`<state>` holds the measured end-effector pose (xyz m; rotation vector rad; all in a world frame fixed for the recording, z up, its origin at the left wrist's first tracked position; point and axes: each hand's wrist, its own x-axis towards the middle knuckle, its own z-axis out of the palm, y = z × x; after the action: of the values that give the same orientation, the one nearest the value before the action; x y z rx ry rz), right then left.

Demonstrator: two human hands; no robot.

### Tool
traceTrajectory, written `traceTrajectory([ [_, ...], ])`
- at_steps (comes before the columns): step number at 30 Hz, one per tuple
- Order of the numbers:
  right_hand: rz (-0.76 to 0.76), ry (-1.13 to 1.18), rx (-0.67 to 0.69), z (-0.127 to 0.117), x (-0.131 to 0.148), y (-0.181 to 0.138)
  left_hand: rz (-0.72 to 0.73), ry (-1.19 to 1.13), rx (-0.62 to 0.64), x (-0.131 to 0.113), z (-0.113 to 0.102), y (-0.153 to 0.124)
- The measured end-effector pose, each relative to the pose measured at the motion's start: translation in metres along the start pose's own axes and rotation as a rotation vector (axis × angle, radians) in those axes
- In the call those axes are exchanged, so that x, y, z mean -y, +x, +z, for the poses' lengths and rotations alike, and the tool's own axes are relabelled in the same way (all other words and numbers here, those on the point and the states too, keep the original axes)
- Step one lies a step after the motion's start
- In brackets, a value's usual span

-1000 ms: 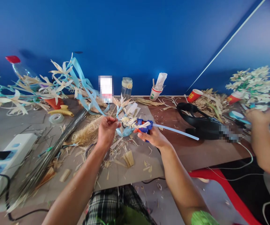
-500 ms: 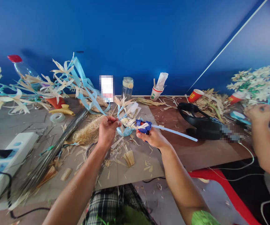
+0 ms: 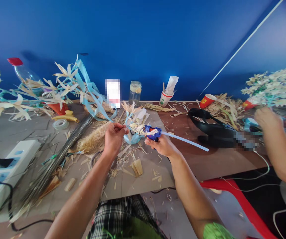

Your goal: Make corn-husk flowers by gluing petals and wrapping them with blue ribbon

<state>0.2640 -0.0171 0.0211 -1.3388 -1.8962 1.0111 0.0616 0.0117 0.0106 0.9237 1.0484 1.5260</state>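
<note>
My left hand (image 3: 114,137) is closed in a pinch on a thin stem bearing a pale straw flower (image 3: 130,109) wrapped in light blue ribbon. My right hand (image 3: 163,145) grips a blue glue gun (image 3: 153,132), its nozzle pointing left at the flower's base. A long clear glue stick (image 3: 186,141) sticks out of the gun's back toward the right. Both hands hover just above a grey cardboard sheet (image 3: 143,179) strewn with straw scraps.
Finished straw flowers with blue ribbon (image 3: 65,86) lie at the left beside a power strip (image 3: 6,166) and a bundle of wires (image 3: 50,166). A glass jar (image 3: 134,92), paper cups (image 3: 164,98) and a black bag (image 3: 213,131) stand behind. Another person's hands (image 3: 269,121) work at the right.
My hands have barely moved; the glue gun shifted slightly right and down. The other person's hand at the right moved left and up toward the white flower bunch.
</note>
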Motion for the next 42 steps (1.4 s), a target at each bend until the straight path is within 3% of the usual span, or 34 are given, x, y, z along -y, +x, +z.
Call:
traceTrajectory([
  [23, 0.036, 0.000, 0.026, 0.0026, 0.0042, -0.0011, 0.004, 0.011, -0.016, -0.0036, 0.0022, -0.0008],
  [36, -0.032, 0.006, 0.031, 0.0035, 0.0082, -0.0011, -0.003, 0.013, -0.016, -0.0021, 0.0006, 0.0002],
  [42, 0.017, 0.022, 0.023, 0.0036, 0.0056, -0.0009, -0.005, 0.009, -0.012, -0.0021, 0.0013, -0.0004],
])
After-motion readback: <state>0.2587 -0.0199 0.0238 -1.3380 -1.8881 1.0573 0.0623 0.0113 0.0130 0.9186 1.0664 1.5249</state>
